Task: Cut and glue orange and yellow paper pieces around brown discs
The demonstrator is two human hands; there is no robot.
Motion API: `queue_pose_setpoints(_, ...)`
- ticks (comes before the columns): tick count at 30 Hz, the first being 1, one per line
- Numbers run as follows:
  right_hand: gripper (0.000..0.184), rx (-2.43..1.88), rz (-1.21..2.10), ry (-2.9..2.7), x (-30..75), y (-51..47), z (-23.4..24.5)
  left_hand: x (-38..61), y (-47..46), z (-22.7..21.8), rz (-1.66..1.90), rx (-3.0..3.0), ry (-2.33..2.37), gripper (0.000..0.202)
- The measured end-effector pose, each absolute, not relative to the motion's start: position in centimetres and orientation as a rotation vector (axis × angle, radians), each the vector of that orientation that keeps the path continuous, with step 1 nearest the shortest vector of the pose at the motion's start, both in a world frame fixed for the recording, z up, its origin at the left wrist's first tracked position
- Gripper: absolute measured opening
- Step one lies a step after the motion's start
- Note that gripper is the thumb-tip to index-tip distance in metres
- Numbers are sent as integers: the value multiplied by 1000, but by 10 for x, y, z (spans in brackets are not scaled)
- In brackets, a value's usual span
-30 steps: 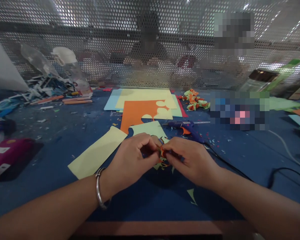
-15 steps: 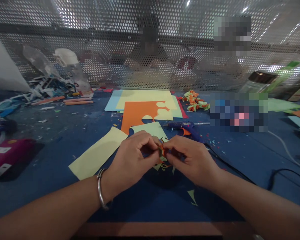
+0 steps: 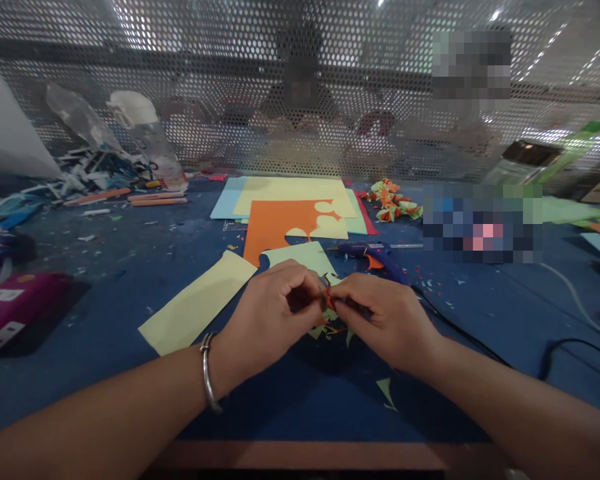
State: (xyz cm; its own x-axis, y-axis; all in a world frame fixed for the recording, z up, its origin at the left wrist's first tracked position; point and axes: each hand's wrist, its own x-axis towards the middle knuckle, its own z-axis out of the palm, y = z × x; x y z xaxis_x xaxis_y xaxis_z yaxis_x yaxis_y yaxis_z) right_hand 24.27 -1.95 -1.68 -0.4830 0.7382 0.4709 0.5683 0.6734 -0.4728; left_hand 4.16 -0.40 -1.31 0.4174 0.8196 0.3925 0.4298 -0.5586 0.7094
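Between the fingertips of both hands is a small orange and green paper piece (image 3: 329, 299), mostly hidden by the fingers. My left hand (image 3: 280, 313), with a silver bangle at the wrist, pinches it from the left. From the right, my right hand (image 3: 385, 317) pinches the same piece with thumb and forefinger. Curly paper scraps (image 3: 325, 331) lie below the fingertips. Just behind the hands rests a pale green sheet (image 3: 300, 257) with cut edges, partly overlapping an orange sheet (image 3: 270, 223) that has rounded cut-outs.
A yellow paper strip (image 3: 195, 303) lies to the left. Behind my right hand sits a blue glue gun (image 3: 380, 255), its black cord running right. Several folded orange-green paper pieces (image 3: 393, 200) are piled farther back. A clear bottle (image 3: 147, 143) and a magenta device (image 3: 23, 310) stand left.
Both hands stay pinched on the small paper piece, with slight finger movement. The whole view has shifted a little.
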Motion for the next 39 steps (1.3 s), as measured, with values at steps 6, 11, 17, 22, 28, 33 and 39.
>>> queue_pose_setpoints(6, 16, -991, 355, -2269, 244, -18, -13, 42, -3, -14, 986, 2054, 1054, 16)
queue_pose_setpoints(11, 16, -1196, 275, -2132, 259, -10, -9, 39, 6, -19, 1017, 1771, 1120, 8)
queue_pose_setpoints(17, 20, -1595, -77, -2061, 296, 19, -12, 30, 18, -31, 1096, 1652, 1083, 10)
queue_pose_setpoints(22, 29, -1791, -51, -2050, 308, 31, -19, 29, 19, -29, 1093, 1603, 1089, 13)
queue_pose_setpoints(28, 39, -1925, -100, -2013, 304, 28, -19, 31, 18, -28, 1134, 1573, 1042, 14)
queue_pose_setpoints(33, 42, -2074, -16, -1981, 302, 28, -15, 30, 17, -26, 1132, 1534, 1024, 15)
queue_pose_setpoints(39, 31, -1954, 126, -1885, 304, 31, -15, 31, 17, -24, 1156, 1445, 961, 18)
